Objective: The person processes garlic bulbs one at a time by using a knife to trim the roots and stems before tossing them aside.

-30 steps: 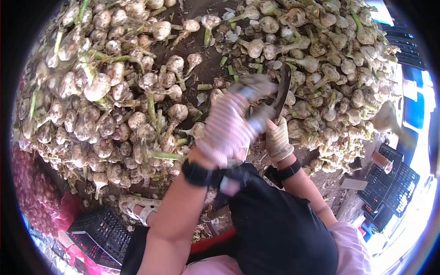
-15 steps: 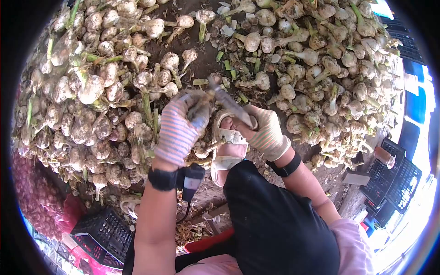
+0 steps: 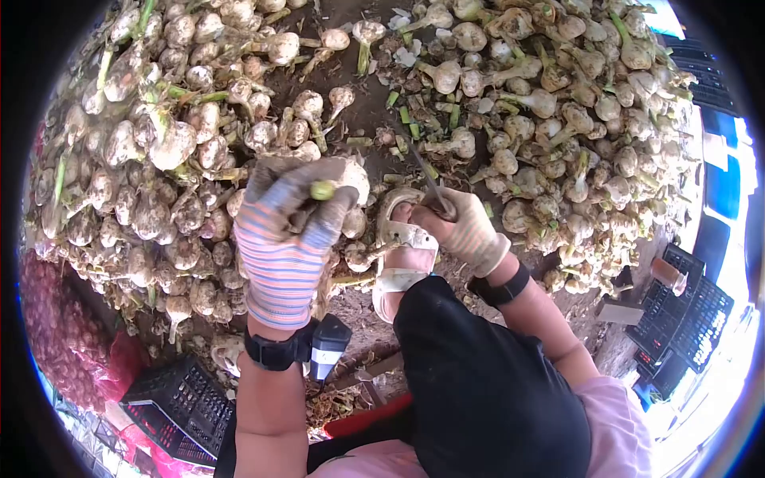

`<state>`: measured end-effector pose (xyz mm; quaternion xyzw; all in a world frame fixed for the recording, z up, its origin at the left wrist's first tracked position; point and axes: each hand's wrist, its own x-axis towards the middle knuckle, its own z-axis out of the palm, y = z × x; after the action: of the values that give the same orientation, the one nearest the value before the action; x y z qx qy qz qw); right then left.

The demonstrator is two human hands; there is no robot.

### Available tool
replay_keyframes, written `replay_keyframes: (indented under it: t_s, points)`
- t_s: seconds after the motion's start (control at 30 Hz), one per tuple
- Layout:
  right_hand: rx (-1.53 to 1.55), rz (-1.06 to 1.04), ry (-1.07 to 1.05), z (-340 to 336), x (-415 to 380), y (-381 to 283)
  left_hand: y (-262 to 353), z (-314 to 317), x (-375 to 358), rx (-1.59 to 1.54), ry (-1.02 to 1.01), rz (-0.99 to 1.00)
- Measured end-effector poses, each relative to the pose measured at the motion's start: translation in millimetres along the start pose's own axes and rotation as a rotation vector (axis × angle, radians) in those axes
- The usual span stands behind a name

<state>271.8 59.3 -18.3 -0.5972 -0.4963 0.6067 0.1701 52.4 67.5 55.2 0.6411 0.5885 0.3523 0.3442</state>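
Observation:
My left hand (image 3: 283, 231), in a striped glove with dirty fingertips, is closed around a garlic bulb. Between thumb and fingers shows the pale green cut end of its stem (image 3: 323, 190); the fingers hide most of the bulb. My right hand (image 3: 470, 231), also gloved, grips a knife (image 3: 424, 166). The blade points up and away from me, apart from the left hand. Below and between the hands is my foot in a pale sandal (image 3: 406, 235). Just left of the left hand lies a heap of soil-stained garlic (image 3: 143, 215).
A second garlic heap (image 3: 550, 119) spreads to the right. Cut green stem pieces (image 3: 410, 123) litter the ground between the heaps. Black crates (image 3: 183, 406) stand at lower left, near a red mesh sack (image 3: 60, 327). More black crates (image 3: 681, 307) are at the right.
My left hand has moved left and turned, showing the cut stem end. The knife, earlier close against what the left hand holds, is now apart from it and points more upward.

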Motion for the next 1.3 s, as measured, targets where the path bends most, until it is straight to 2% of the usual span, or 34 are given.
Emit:
replay_keyframes:
  t_s: [0.07,0.1,0.17,0.2,0.23,0.3,0.33,0.37,0.43,0.47,0.5,0.57,0.6,0.87,1.1,1.23,1.3]
  points:
    - [0.003,-0.013,-0.067,7,1,-8,5,6,-7,-0.663,0.173,-0.492]
    - [0.005,-0.03,-0.137,11,2,-10,4,9,-10,-0.655,0.175,-0.495]
    - [0.051,-0.091,-0.125,16,4,-12,-1,15,-15,-1.111,0.138,-0.607]
    - [-0.027,-0.092,-0.128,14,4,-21,-4,12,-19,-1.112,0.051,-0.639]
    - [-0.106,-0.089,-0.131,12,3,-31,-4,8,-20,-1.113,0.052,-0.64]
    - [-0.167,-0.096,-0.144,8,2,-42,-3,-2,-21,-0.965,-0.146,-0.656]
    - [-0.283,-0.172,-0.138,5,3,-43,-4,-8,-21,-0.907,-0.239,-0.703]
    - [-0.399,-0.249,-0.129,2,3,-46,-3,-7,-23,-0.906,-0.238,-0.703]
    - [-0.465,-0.257,-0.115,-2,-1,-53,3,-1,-26,-0.8,-0.13,-0.685]
    - [-0.488,-0.324,-0.112,-4,-4,-54,4,-3,-27,-0.72,-0.178,-0.561]
    - [-0.511,-0.391,-0.109,-6,-6,-55,-6,-4,-32,-0.722,-0.185,-0.563]
    - [-0.504,-0.439,-0.127,-4,-9,-59,-31,-6,-42,-0.24,-0.336,-0.074]
    - [-0.503,-0.472,-0.14,-3,-10,-60,-33,-9,-45,-0.162,-0.371,-0.041]
    - [-0.543,-0.517,-0.245,-4,-10,-62,-34,-17,-56,-0.071,-0.465,-0.088]
    - [-0.454,-0.533,-0.218,-1,-5,-41,-34,-8,-61,0.058,-0.51,-0.066]
    - [-0.41,-0.716,-0.211,-2,5,-15,-30,7,-58,0.33,-0.578,0.021]
    - [-0.366,-0.791,-0.183,-5,16,7,-24,8,-55,0.259,-0.58,-0.043]
